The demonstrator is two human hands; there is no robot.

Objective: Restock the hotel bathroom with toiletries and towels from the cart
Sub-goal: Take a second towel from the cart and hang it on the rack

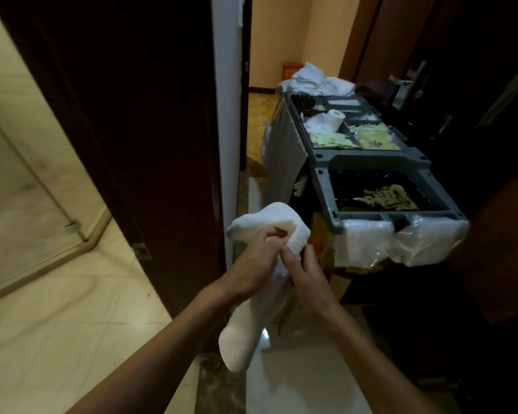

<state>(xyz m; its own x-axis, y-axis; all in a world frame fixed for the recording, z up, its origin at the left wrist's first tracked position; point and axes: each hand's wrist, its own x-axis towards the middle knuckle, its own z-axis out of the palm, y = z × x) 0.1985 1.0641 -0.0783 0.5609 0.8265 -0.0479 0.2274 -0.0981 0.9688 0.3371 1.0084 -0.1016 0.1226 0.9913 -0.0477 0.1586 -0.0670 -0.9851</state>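
Observation:
A white towel hangs between my hands in the doorway, its top bunched and its lower end drooping toward the floor. My left hand grips the bunched upper part. My right hand pinches the towel's edge just beside it. The grey housekeeping cart stands right behind the towel. Its top tray holds pale green sachets, a toilet paper roll and small packets. White linen is piled at its far end.
A dark wooden door stands open at the left, with the bathroom's pale tiled floor and a glass shower panel beyond it. The cart's near bin holds crumpled rubbish. Another dark door with a metal handle is at the right.

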